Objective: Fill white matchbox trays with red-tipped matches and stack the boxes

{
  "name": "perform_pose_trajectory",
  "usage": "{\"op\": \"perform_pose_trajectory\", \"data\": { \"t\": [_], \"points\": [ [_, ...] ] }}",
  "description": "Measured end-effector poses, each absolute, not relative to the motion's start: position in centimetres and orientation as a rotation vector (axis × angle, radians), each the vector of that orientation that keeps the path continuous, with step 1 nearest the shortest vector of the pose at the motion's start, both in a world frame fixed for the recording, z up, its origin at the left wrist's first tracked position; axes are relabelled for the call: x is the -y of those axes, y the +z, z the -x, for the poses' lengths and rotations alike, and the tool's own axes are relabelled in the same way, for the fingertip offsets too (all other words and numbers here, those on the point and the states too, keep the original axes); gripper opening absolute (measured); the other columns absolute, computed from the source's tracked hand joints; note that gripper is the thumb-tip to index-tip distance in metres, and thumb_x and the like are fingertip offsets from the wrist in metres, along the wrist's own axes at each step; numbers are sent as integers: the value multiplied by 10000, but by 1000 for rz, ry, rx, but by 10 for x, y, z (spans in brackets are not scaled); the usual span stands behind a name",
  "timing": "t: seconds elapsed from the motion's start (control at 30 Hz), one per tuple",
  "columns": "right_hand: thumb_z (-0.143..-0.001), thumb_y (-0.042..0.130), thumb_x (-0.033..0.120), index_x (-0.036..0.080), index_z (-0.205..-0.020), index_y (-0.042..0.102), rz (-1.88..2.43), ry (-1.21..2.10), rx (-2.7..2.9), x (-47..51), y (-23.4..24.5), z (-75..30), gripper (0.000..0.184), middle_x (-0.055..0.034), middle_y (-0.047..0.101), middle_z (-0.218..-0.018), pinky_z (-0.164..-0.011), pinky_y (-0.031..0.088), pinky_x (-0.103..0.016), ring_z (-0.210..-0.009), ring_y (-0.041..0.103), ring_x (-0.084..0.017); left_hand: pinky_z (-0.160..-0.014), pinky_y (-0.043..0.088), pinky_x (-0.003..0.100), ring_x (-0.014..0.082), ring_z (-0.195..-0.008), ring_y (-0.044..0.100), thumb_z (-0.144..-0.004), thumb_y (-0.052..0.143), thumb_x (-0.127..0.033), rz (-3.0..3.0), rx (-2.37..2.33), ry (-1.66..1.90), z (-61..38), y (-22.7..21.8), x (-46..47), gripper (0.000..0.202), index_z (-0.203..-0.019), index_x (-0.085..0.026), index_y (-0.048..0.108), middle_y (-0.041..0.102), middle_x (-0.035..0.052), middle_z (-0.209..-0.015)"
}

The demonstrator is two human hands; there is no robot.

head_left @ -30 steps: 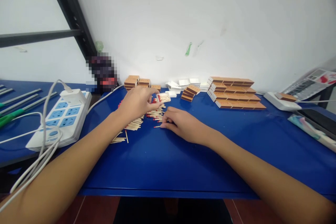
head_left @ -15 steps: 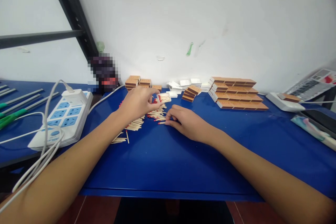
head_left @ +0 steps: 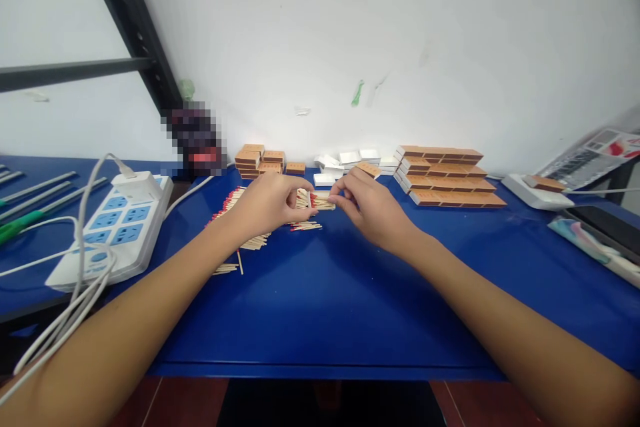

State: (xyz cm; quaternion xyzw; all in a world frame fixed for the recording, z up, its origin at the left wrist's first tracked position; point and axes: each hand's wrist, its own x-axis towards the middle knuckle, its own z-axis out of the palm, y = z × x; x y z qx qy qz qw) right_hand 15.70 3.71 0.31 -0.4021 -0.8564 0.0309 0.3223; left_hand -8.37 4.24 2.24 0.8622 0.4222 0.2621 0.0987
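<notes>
My left hand (head_left: 273, 203) grips a small white matchbox tray (head_left: 323, 205) between thumb and fingers, with red-tipped matches lying in it. At the tray's right end, my right hand (head_left: 367, 207) pinches the plain ends of matches (head_left: 330, 198); how many it holds I cannot tell. Loose matches (head_left: 306, 226) lie on the blue table just below the tray. A larger heap of matches (head_left: 257, 241) spreads under and beside my left wrist, partly hidden by it.
White empty trays (head_left: 327, 179) and brown matchboxes (head_left: 265, 159) stand along the wall. A stepped stack of matchboxes (head_left: 450, 180) is to the right. A power strip (head_left: 125, 227) with white cables sits left; a white adapter (head_left: 535, 193) and a phone (head_left: 610, 230) lie far right.
My right hand has risen from the loose matches on the table to the tray's right end. My left hand has lowered the tray slightly and brought it a little to the right.
</notes>
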Motion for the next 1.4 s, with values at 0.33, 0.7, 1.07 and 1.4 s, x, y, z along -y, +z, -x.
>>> {"op": "perform_pose_trajectory", "data": {
  "t": [0.33, 0.7, 1.07, 1.4],
  "points": [
    [-1050, 549, 234, 204, -990, 611, 1037, 0, 2274, -32, 5, -155, 91, -67, 604, -968, -712, 386, -323, -808, 536, -196, -544, 382, 268, 132, -501, 573, -829, 834, -433, -2452, -1158, 805, 84, 21, -43, 332, -1067, -203, 803, 646, -46, -551],
    [-1001, 622, 192, 198, -980, 667, 1049, 333, 2521, -30, -9, -150, 50, -36, 584, -959, -715, 405, -299, -802, 548, -165, -618, 395, 302, 160, -632, 630, -842, 804, -371, -2562, -1482, 753, 90, 28, -47, 353, -1129, -166, 796, 726, 3, -691],
    [-1046, 565, 215, 189, -971, 628, 1115, 408, 2589, -29, -4, -151, 101, -56, 601, -1009, -726, 405, -298, -824, 548, -175, -612, 368, 304, 158, -628, 619, -866, 790, -431, -2592, -1523, 710, 89, 28, -46, 379, -1137, -166, 796, 731, 12, -704],
    [-1045, 539, 220, 194, -997, 636, 1099, 326, 2503, -34, 4, -162, 111, -56, 593, -981, -739, 407, -299, -826, 557, -185, -596, 322, 301, 165, -635, 602, -852, 783, -345, -2688, -1532, 579, 88, 29, -44, 335, -1129, -155, 794, 713, 19, -706]
  ]
}}
